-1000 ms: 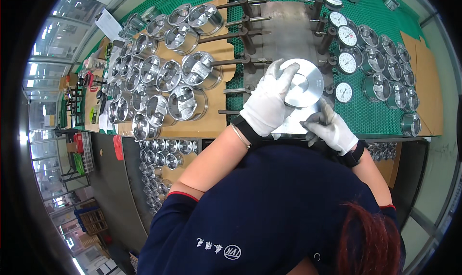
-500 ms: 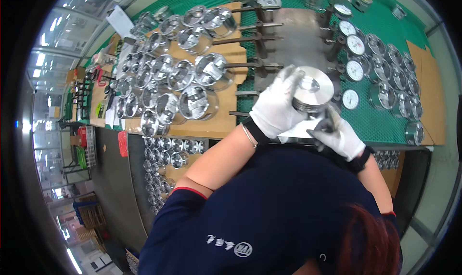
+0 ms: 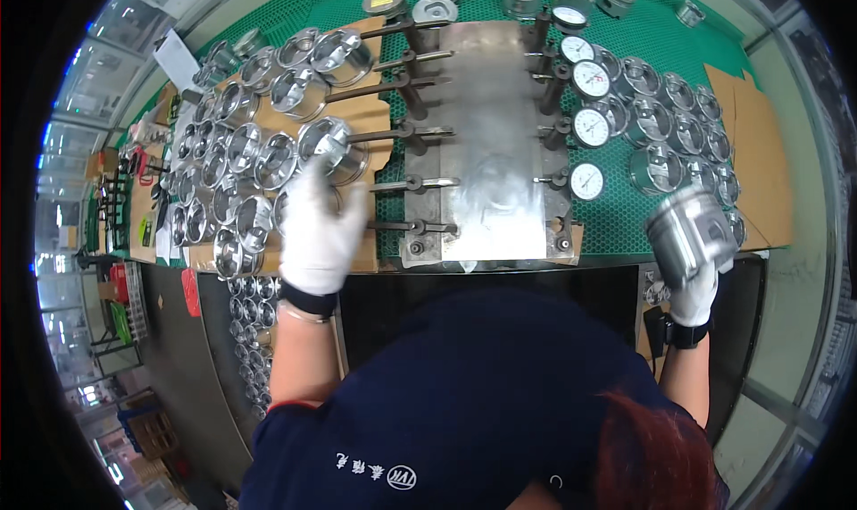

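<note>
My right hand (image 3: 694, 297), in a white glove, is closed on a shiny metal piston (image 3: 686, 235). It holds the piston tilted over the bench's front right edge, close to the rows of standing pistons. My left hand (image 3: 318, 233), also gloved and smeared by motion, is over the left group, its thumb apart from the fingers and nothing in it. Its fingertips are at a large piston (image 3: 332, 142); whether they touch it I cannot tell. Between the hands lies a bare metal plate fixture (image 3: 493, 175) with rods and posts along both sides.
Dial gauges (image 3: 587, 181) line the plate's right side. Many pistons stand on cardboard (image 3: 361, 108) at the left. Others stand on green mesh matting (image 3: 616, 220) at the right, and several line the back. More pistons sit on a shelf below (image 3: 254, 331).
My hands have parted: the right has carried the piston away from the plate's front to the right, and the left has let go of it and moved left to the pistons there.
</note>
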Action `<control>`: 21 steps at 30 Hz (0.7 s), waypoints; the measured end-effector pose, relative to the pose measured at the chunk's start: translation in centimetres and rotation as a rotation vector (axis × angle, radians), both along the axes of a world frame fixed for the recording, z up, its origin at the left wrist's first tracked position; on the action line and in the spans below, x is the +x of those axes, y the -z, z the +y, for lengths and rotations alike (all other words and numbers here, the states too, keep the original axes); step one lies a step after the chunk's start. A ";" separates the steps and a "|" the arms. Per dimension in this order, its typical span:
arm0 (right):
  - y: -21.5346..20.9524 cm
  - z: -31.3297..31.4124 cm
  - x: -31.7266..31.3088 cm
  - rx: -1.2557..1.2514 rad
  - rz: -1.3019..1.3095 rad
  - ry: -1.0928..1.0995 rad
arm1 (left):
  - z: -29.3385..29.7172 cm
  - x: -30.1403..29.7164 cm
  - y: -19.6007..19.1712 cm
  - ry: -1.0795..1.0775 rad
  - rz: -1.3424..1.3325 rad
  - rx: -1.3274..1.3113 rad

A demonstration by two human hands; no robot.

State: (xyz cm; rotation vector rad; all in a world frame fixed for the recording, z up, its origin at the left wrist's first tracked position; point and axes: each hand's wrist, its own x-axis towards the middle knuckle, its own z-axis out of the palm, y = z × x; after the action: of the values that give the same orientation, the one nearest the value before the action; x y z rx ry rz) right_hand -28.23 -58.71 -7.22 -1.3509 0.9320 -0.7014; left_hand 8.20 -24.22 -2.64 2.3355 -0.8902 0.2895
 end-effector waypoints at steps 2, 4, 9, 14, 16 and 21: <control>0.7 -1.7 0.1 0.095 0.134 0.115 | 3.6 1.7 1.1 -0.146 -0.033 0.211; 0.6 -2.3 1.9 0.164 0.267 -0.064 | 5.9 2.7 3.2 -0.223 0.085 0.322; 8.0 -4.3 7.4 0.341 0.428 -0.124 | 4.7 2.7 4.6 -0.291 0.066 0.507; 13.8 -8.8 11.6 0.493 0.505 -0.096 | 4.6 2.9 4.7 -0.277 0.043 0.556; 13.4 -8.4 11.6 0.442 0.285 -0.102 | 5.2 2.5 4.9 -0.281 0.055 0.586; 6.3 -3.3 9.3 0.532 0.071 -0.136 | 8.8 0.4 1.8 -0.251 0.561 0.213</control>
State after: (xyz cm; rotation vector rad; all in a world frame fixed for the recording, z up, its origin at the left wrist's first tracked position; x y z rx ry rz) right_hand -18.97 -62.05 -13.56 -0.9559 0.9863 -0.2711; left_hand 8.56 -15.39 -4.45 2.5247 -0.3669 -0.3670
